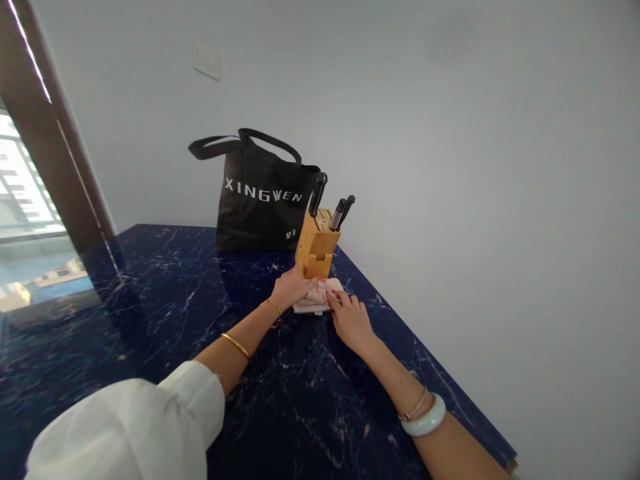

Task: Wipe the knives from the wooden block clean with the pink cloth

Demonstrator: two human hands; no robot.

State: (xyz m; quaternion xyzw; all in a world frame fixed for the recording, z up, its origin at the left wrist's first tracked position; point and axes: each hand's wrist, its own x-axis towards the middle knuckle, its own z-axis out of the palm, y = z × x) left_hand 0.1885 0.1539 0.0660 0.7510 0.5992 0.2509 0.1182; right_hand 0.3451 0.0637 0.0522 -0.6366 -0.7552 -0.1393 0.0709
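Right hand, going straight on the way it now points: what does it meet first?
The folded cloth: the right hand's fingers already rest on it. Just beyond lie the left hand's fingers, though depth is hard to judge here.

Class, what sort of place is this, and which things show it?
Probably a home kitchen: a wooden knife block holding knives on a dark marble countertop, beside a folded cloth.
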